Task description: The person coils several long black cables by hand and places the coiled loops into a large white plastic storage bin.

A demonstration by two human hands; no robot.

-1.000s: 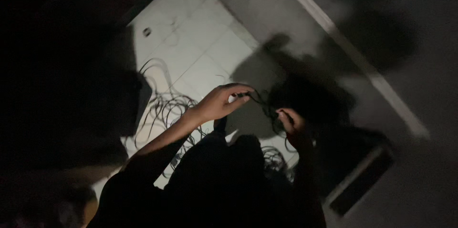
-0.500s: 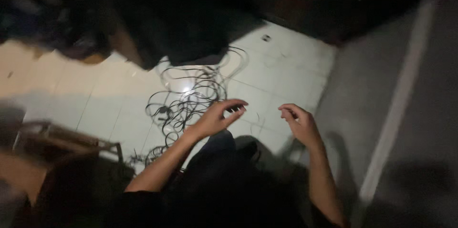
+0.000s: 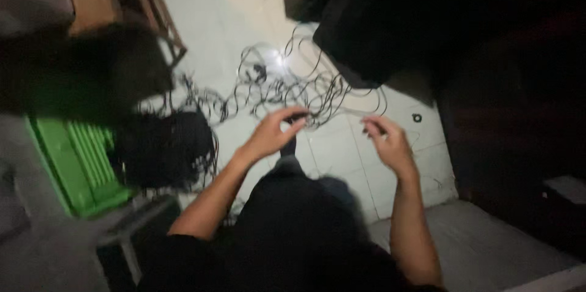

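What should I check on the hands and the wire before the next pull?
1. Left hand on the wire: fingers pinched at a dark strand near the tangle; ok.
2. Right hand on the wire: fingers curled, but the strand in them is too blurred to see; cannot tell.
3. Wire between the hands free of knots: cannot tell, too dark and blurred.
4. Tangle loose on the tile floor: loops overlap and cross; not ok.
5. Wire clear of other things: it runs toward the dark bundle beside the green crate; not ok.
6. Small ring on the floor apart from the wire: ok.
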